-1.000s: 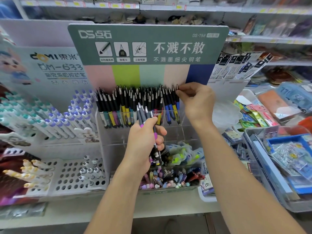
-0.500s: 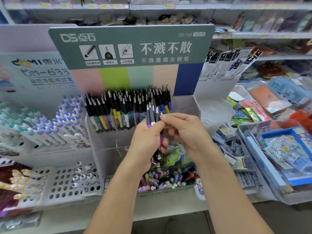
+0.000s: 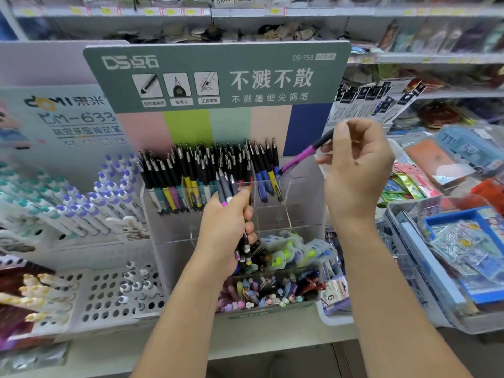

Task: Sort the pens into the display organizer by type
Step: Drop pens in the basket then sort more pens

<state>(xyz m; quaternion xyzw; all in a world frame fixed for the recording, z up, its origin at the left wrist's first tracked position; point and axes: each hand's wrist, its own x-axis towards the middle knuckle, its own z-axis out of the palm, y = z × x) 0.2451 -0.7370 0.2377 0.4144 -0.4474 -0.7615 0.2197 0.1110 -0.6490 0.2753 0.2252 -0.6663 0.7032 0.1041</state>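
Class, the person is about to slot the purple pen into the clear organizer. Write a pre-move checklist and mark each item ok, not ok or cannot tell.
1. Right hand has a firm pinch on the purple pen: ok, fingers curl round its dark upper end.
2. Pen is clear of the standing pens: cannot tell, its lower tip sits right beside the blue ones.
3. Free room in the organizer: ok, the right-hand compartment looks empty.
4. Left hand keeps the spare bundle of pens secure: ok, fingers wrap it.
5. Purple pens already have a slot: ok, some purple barrels stand toward the left.
6. Pen orientation matches the row: cannot tell.
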